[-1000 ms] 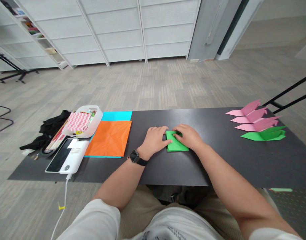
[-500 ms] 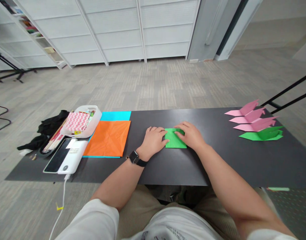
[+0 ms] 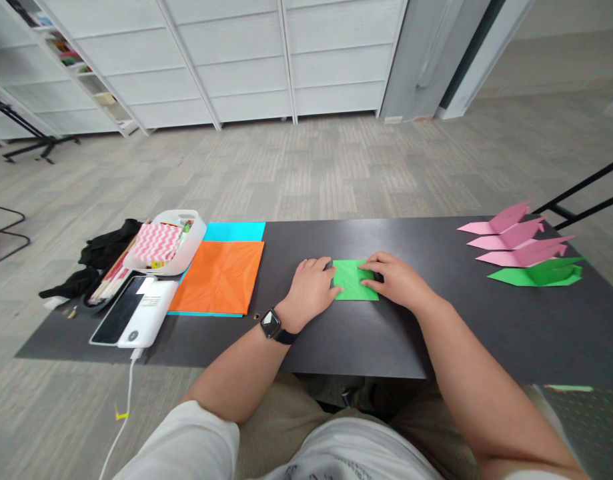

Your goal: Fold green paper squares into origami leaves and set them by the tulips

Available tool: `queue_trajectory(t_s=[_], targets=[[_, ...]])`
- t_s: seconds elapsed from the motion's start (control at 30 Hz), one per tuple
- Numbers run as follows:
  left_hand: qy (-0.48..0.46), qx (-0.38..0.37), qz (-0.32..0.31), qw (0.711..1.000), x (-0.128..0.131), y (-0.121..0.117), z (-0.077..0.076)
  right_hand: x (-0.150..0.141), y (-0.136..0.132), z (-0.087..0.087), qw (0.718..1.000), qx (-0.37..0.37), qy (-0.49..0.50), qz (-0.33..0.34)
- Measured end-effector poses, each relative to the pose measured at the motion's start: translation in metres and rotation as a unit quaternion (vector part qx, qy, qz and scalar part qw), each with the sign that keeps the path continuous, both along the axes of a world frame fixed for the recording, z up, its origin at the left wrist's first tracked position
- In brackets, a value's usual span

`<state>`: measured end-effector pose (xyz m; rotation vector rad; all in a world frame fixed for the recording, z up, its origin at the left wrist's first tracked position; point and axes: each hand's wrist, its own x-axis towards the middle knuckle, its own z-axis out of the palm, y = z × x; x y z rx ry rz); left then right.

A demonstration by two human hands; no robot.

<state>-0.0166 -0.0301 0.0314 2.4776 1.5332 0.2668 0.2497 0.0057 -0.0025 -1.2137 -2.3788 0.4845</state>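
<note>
A small folded rectangle of green paper (image 3: pixel 353 283) lies on the dark table in front of me. At its left edge, my left hand (image 3: pixel 311 287) holds it down, the thumb on the lower left and the fingers bent near the upper left corner. My right hand (image 3: pixel 399 280) holds the right side, thumb and fingertips on the paper with a gap between them. Some of the paper's edges are hidden under the fingers. To the right stand a green folded paper bird (image 3: pixel 536 273) and several pink folded paper birds (image 3: pixel 521 252) in a row.
Left of my hands lie orange paper sheets (image 3: pixel 221 277) over cyan sheets (image 3: pixel 236 231). Beyond them are a white basket (image 3: pixel 193 240), a black cloth (image 3: pixel 109 243), a phone (image 3: pixel 119 313) and a white power bank (image 3: pixel 149 313) with a cable (image 3: pixel 130 387) hanging off the front edge.
My right fingers have shifted from the paper's upper edge to its right side. The view has turned slightly, and the green paper shows more openly between my hands.
</note>
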Motion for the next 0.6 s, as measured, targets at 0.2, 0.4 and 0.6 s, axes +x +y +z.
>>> queue_trajectory(t_s=[0.2,0.4,0.6], targets=[[-0.052,0.043,-0.119,0.991,0.01,-0.002,-0.01,-0.005,0.0,-0.001,1.0,0.012,-0.025,0.01],[-0.043,0.039,-0.148,0.987,0.014,-0.003,-0.023,-0.013,0.0,-0.005,0.999,0.038,-0.038,-0.006],[-0.026,0.035,-0.12,0.992,0.011,0.0,-0.023,-0.02,0.003,-0.011,0.997,0.063,-0.04,-0.033]])
